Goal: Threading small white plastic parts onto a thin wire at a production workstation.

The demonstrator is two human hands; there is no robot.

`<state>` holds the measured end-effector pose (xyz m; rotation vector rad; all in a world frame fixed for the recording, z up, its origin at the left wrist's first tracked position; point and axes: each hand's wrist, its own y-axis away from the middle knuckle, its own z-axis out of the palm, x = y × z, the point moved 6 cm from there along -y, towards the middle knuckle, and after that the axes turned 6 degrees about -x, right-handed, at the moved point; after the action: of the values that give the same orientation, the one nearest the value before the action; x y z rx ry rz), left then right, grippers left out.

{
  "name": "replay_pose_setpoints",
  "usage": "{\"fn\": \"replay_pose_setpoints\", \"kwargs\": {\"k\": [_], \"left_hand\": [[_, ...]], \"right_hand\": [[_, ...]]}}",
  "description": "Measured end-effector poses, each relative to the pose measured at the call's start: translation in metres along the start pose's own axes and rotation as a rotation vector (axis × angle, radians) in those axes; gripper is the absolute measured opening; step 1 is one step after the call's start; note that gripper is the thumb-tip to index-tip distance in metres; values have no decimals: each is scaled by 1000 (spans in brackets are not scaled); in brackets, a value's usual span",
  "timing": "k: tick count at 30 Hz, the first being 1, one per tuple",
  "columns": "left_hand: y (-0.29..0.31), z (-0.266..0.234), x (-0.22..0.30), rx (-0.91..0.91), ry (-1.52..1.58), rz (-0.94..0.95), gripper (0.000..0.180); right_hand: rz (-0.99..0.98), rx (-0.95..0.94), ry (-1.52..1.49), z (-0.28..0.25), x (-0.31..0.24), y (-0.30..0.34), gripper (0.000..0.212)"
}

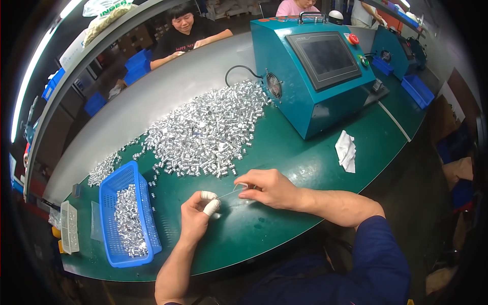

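Note:
My left hand (196,217) is over the green tabletop, with white coverings on its thumb and fingertips. Its thumb and forefinger are pinched on one end of a thin pale strip (229,194). From there the strip runs taut to my right hand (272,189), whose thumb and forefinger grip the other end, where it curls up in a small loop. What the strip is made of is too fine to tell. Beyond both hands spreads a large heap of small silvery metal pieces (203,133). Left of my left hand stands a blue basket (108,223) partly filled with similar pieces.
A teal machine (284,76) with a dark screen (325,58) stands behind the heap. A crumpled white cloth (346,151) lies to the right. At far left is a white basket (69,226). Across the table sits a person in black (190,38); others are farther back.

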<state>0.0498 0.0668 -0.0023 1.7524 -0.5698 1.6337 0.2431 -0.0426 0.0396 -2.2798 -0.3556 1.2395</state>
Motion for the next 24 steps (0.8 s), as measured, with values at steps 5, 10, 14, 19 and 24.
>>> {"fn": "replay_pose_setpoints", "kwargs": {"k": [5, 10, 14, 19, 24], "left_hand": [[-1, -3, -2, -93, 15, 9, 9], [-4, 1, -5, -198, 19, -30, 9], [-4, 1, -8, -236, 10, -48, 10], [0, 0, -3, -81, -78, -11, 12], [3, -1, 17, 3, -482, 289, 13]], "right_hand": [[-146, -42, 160, -6, -14, -2, 21], [-243, -24, 173, -11, -22, -3, 22], [-287, -72, 223, -6, -21, 0, 17], [-49, -64, 31, 3, 3, 5, 20], [665, -194, -608, 25, 35, 17, 25]]}}
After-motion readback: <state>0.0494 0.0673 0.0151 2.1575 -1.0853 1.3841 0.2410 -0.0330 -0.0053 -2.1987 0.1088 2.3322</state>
